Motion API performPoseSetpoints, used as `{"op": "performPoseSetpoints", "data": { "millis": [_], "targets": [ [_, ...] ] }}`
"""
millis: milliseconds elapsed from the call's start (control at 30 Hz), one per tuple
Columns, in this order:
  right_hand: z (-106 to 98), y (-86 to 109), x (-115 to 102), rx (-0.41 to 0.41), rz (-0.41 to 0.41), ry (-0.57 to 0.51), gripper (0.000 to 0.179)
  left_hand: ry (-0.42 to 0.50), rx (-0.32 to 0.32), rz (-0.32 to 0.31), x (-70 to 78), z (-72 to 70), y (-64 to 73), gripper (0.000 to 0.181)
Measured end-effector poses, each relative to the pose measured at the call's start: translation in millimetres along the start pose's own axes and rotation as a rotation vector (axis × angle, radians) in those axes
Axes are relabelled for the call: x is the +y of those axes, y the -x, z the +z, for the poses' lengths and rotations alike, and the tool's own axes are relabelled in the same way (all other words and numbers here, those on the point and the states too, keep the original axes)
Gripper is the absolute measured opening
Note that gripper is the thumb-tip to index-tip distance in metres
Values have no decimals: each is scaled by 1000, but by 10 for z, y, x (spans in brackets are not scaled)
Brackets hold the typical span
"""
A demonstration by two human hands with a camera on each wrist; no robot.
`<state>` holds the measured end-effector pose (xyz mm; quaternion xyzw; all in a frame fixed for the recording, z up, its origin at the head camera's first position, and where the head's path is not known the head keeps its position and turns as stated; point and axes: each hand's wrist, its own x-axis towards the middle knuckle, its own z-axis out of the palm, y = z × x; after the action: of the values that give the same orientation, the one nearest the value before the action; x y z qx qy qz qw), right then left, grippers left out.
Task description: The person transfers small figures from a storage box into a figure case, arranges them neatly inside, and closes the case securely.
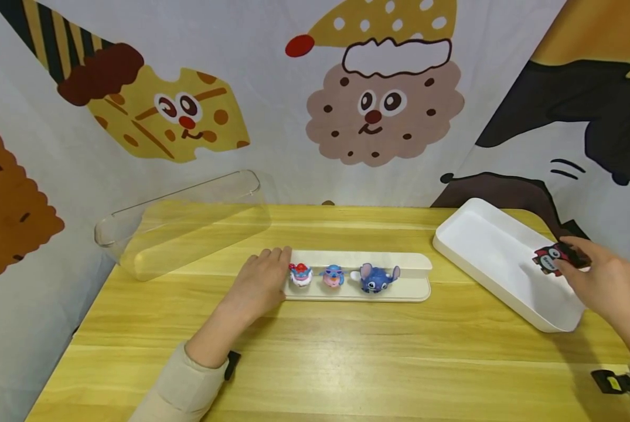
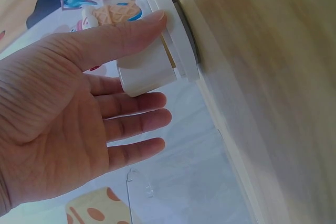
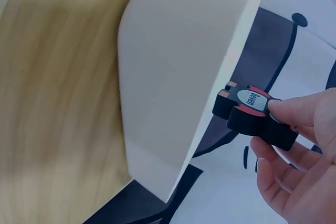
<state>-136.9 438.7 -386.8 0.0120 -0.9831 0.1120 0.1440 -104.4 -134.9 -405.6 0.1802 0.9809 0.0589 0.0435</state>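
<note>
My left hand (image 1: 262,280) pinches the left end of a cream stepped display stand (image 1: 415,288), its thumb at the front and fingers behind the end. On the stand, a small red, white and blue figurine (image 1: 300,275) is nearest that hand. Beside it sits a blue and pink figurine (image 1: 333,276) with glasses, then a larger blue big-eared figurine (image 1: 376,278). Over the right part of a white tray (image 1: 483,252), my right hand (image 1: 610,281) pinches a flat black and red character figure (image 3: 254,111) with "Seven" lettering, between thumb and fingers.
A clear plastic cover (image 1: 198,228) lies at the back left of the wooden table (image 1: 346,357). Behind the table hangs a white cloth (image 1: 272,105) with cartoon prints. The tray stands slantwise at the table's right side.
</note>
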Motion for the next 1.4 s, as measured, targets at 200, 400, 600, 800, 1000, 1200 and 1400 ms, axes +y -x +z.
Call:
{"op": "performPoseSetpoints", "data": {
  "millis": [200,400,600,800,1000,1200,1400],
  "targets": [
    [0,29,-74,44,-26,-8,49,-4,8,2,5,10,12,84],
    [-14,41,-157,73,-44,-18,49,-9,12,1,18,20,19,83],
    [-37,44,-243,104,-80,-41,48,-7,13,1,18,14,18,82],
    [-60,63,-323,128,-108,-60,48,-4,14,1,16,11,17,82],
    [-86,97,-411,155,-154,-89,49,0,17,0,13,18,16,82],
    [-103,122,-510,171,-177,-103,52,-1,14,-3,14,26,9,82],
    [-114,131,-586,209,-223,-109,52,0,10,-5,14,23,12,84]
  ]
}}
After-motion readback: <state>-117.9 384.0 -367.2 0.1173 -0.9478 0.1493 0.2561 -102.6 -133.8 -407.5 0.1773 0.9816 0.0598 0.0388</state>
